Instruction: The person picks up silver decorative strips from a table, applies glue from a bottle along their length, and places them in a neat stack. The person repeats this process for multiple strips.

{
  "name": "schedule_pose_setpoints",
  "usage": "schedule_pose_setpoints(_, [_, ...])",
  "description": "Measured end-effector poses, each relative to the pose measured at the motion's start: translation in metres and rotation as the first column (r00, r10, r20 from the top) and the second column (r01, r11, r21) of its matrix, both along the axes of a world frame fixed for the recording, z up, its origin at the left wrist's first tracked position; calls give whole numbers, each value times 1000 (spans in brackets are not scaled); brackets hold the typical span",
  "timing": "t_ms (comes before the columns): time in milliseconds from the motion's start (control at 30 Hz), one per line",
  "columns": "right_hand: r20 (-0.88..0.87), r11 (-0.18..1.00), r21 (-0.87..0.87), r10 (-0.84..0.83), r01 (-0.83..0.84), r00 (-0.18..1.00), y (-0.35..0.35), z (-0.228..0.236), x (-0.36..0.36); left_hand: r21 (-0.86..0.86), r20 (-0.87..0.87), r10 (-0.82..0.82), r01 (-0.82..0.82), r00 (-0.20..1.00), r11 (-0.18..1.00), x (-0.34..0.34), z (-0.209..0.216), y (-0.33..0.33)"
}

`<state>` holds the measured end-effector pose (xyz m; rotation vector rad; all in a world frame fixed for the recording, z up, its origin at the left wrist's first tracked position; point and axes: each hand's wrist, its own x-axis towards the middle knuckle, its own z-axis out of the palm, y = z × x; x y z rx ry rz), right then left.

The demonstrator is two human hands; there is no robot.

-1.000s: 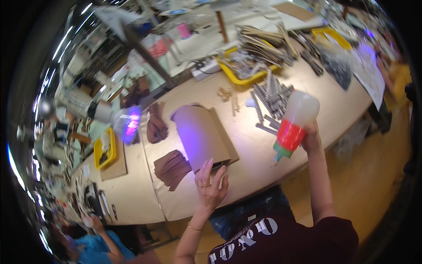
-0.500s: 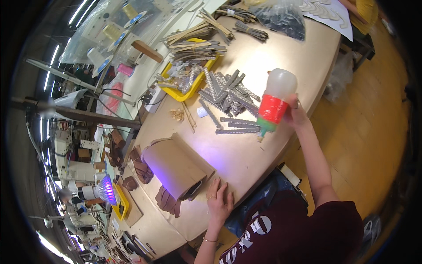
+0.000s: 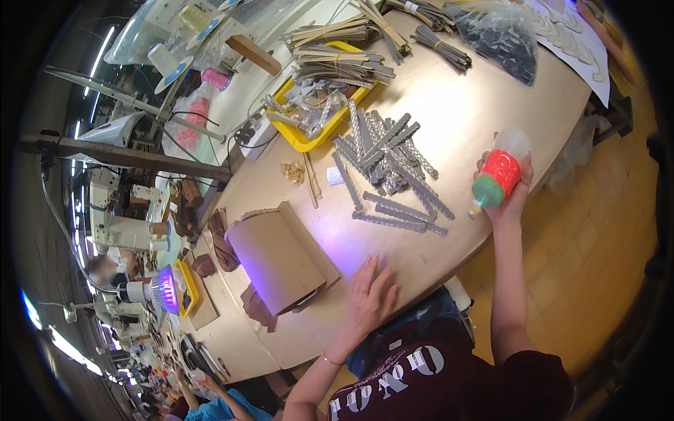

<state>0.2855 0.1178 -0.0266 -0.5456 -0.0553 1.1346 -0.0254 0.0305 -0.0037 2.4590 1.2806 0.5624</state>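
Note:
My right hand is wrapped round a squeeze bottle with a translucent body, a red band and a green cap. The bottle is tilted, its nozzle pointing down and to the left above the table's near edge. On the tabletop lies my left hand, fingers spread, holding nothing. Just left of it sits a folded brown cardboard piece, lit violet at one side. A loose pile of grey braided strips lies ahead of both hands, with several strips apart from it, nearer me.
A yellow tray holds scraps, with bundled strips on it. A violet-glowing lamp hangs at left. Beyond are a bag of dark pieces, a white sheet and thread spools. A person in blue sits lower left.
My right hand has moved right with the bottle, whose nozzle now points more toward the left. My left hand has shifted right, away from the cardboard piece. The view has turned somewhat.

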Motion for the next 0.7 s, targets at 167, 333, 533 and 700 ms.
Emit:
schedule_pose_setpoints(167, [0,999,0,41,-41,999,-2,3,-2,-54,-21,14,-15,1000,998,31,0,28])
schedule_pose_setpoints(333, [49,999,-3,38,-38,998,-1,2,-3,-109,-48,42,-47,998,993,41,-3,44])
schedule_pose_setpoints(533, [34,999,-7,48,-48,998,-1,4,-4,-227,-173,10,-49,985,973,41,-5,50])
schedule_pose_setpoints(700, [4,1000,-5,19,-19,1000,0,6,-7,-247,-180,0,-45,984,968,41,-2,51])
